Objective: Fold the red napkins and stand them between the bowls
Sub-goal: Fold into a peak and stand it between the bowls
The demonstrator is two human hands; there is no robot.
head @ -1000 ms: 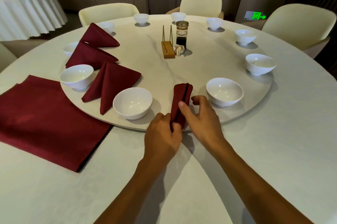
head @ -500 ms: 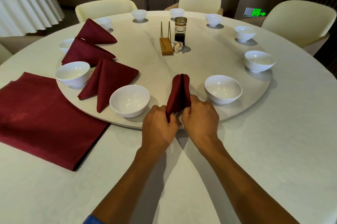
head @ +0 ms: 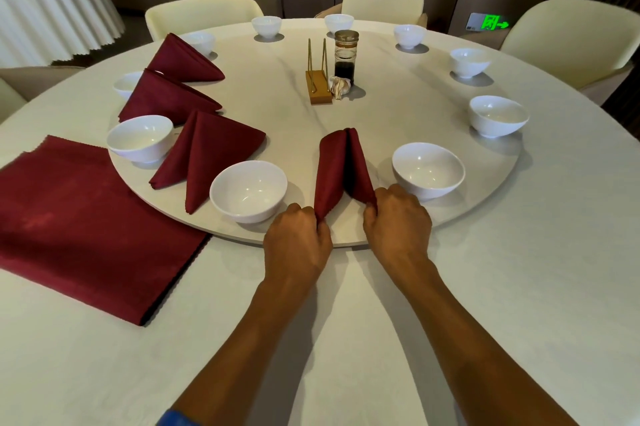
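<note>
A stack of flat red napkins (head: pixel 86 228) lies at the left on the table (head: pixel 519 287). Right of it, a white bowl (head: pixel 248 195) sits on the turntable (head: pixel 398 114). The left hand (head: pixel 298 242), fingers curled, pinches the folded napkin (head: pixel 341 171) by its left corner; the right hand (head: pixel 398 221) pinches its right corner. The napkin stands spread between that bowl and a second bowl (head: pixel 428 171).

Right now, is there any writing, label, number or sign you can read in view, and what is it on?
Green lit sign by the far right chair: a symbol and an arrow pointing right, no words readable.
Dark jar at the middle of the table: no readable label.
Nothing else carries text.
</note>
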